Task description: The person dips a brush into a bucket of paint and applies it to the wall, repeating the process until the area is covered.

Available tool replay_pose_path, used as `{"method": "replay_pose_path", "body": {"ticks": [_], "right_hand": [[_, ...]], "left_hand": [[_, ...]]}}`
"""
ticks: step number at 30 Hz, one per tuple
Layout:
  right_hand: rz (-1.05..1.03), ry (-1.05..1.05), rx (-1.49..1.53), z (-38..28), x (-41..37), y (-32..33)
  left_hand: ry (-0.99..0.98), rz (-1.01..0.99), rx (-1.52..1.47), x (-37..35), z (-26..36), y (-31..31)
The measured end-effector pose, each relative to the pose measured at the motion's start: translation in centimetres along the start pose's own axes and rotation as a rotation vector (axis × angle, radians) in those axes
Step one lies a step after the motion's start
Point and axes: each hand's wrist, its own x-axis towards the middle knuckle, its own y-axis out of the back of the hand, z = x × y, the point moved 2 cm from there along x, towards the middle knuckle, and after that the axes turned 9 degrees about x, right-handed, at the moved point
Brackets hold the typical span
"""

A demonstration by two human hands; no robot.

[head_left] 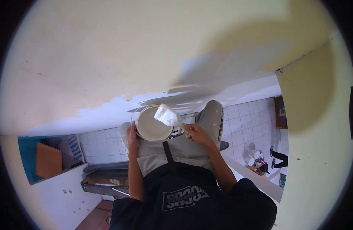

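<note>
Right hand: the grip (pixel 194 134) is closed around the handle of a wide paintbrush (pixel 167 115), fingers curled about it.
Paintbrush: its broad head is coated white and points left and far, away from the hand; it shows over the far right part of the bucket's rim, and whether it touches there cannot be told.
Left hand: the grip (pixel 132 135) is narrow, holding the near left edge of the bucket (pixel 149 138), thumb toward the rim.
Bucket: round, open toward the camera, pale inside, in front of the lap and between the knees; what bears its weight cannot be made out. A thin wire loop (pixel 132 113) stands off its left side.
Wall: the broad wall (pixel 107 57) on the far side is cream to yellow, with a white band along its lower part and a large shadow to the right.
Clothing: grey trousers (pixel 157 163), pale spots on the right knee, and a dark shirt (pixel 218 203) with lettering.
Floor right: white tiles (pixel 237 115), with a cluster of small items (pixel 258 163) and, farther right, another person's dark-clad leg (pixel 280 159).
Left side: an orange mat (pixel 49 160) with a jagged edge; nearer, beside the left arm, a long dark open box (pixel 103 188).
</note>
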Motion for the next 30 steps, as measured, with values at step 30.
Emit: {"method": "replay_pose_path", "body": {"ticks": [30], "right_hand": [[0.018,-0.005,-0.556,3.1,1.8,-2.2]], "left_hand": [[-0.046,-0.007,0.067,0.3,-0.5,0.4]]}}
